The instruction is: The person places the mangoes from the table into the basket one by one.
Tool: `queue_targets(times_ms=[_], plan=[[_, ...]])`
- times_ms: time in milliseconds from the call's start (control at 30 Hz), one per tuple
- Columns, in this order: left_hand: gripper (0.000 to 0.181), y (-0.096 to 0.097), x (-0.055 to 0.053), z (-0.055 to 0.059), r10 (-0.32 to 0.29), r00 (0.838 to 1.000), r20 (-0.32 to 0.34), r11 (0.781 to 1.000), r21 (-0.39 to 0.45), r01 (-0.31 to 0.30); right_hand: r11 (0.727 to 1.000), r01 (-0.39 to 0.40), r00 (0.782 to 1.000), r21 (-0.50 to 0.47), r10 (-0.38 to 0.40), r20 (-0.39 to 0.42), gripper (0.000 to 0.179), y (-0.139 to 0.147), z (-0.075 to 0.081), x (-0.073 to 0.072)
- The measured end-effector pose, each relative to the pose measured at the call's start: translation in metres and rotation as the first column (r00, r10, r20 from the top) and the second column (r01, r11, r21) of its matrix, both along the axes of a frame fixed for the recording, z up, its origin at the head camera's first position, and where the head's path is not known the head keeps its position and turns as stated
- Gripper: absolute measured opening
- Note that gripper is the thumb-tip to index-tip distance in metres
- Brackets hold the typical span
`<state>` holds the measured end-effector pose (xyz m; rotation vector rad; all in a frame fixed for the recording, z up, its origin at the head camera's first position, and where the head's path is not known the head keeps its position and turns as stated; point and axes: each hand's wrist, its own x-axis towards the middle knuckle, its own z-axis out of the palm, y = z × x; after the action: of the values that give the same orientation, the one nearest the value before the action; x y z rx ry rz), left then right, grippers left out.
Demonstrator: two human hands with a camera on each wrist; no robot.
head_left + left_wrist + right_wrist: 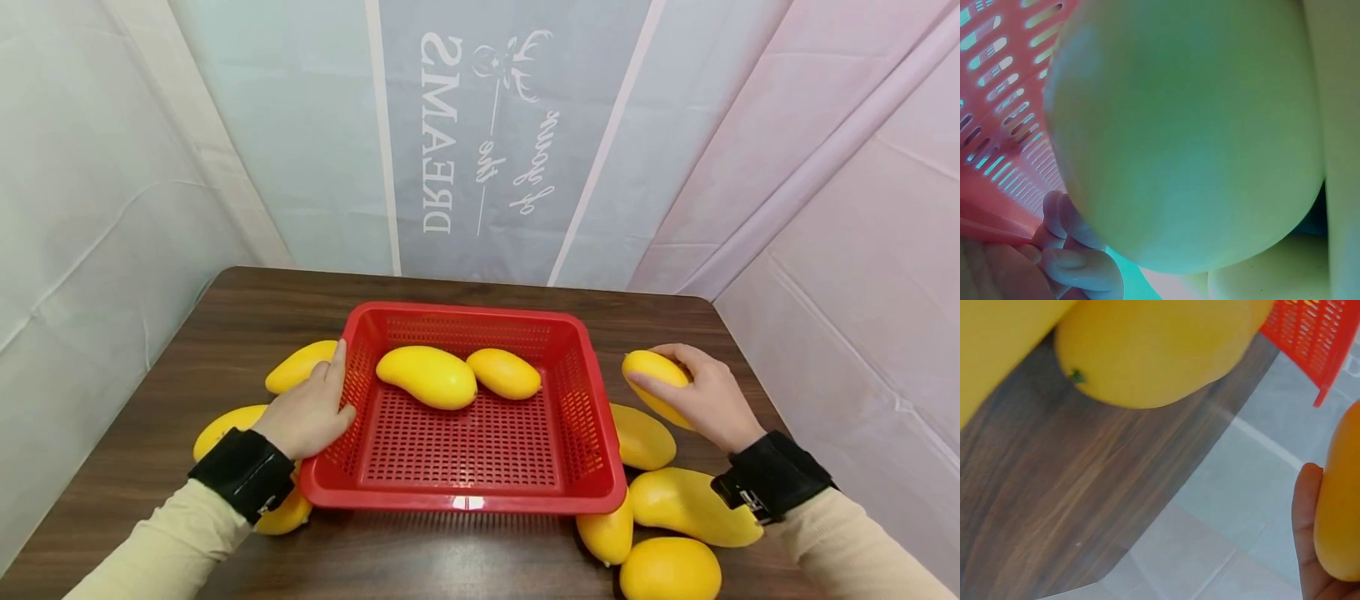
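A red perforated plastic basket (390,501) stands on the table with two yellow mangoes inside, a larger mango (429,377) and a smaller mango (504,374) almost end to end. My left hand (307,410) grips the basket's left rim; the left wrist view has its fingers (1079,265) bent beneath that rim, close by a large mango (1191,137). To the right of the basket, my right hand (712,396) holds a mango (651,372) above the table, thumb on the near side. The same held mango (1342,512) appears at the right wrist view's edge.
Several mangoes lie right of the basket, among them a long mango (693,504) and a front mango (670,571). Others, such as one mango (298,368), lie on its left. A dark wooden table (450,554) meets hanging cloths (315,167) at the back and sides.
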<state>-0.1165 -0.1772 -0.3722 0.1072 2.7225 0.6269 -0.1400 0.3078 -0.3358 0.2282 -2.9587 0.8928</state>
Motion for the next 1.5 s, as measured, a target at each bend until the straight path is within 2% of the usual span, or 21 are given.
queue_targets(times_ms=[567, 1067, 1500], plan=[[0.098, 0.0, -0.001, 0.0, 0.015, 1.0, 0.023, 1.0, 0.018, -0.015, 0.989, -0.114, 0.993, -0.093, 0.112, -0.019, 0.042, -0.044, 0.023, -0.018], [0.098, 0.001, 0.0, -0.001, 0.01, 1.0, 0.009, 1.0, 0.015, -0.01, 0.973, -0.187, 0.982, -0.134, 0.186, -0.02, 0.04, -0.072, 0.033, -0.026], [0.098, 0.001, 0.0, 0.0, 0.009, 1.0, 0.018, 1.0, 0.022, -0.009, 0.955, -0.248, 0.969, -0.165, 0.245, -0.04, 0.04, -0.1, 0.044, -0.027]])
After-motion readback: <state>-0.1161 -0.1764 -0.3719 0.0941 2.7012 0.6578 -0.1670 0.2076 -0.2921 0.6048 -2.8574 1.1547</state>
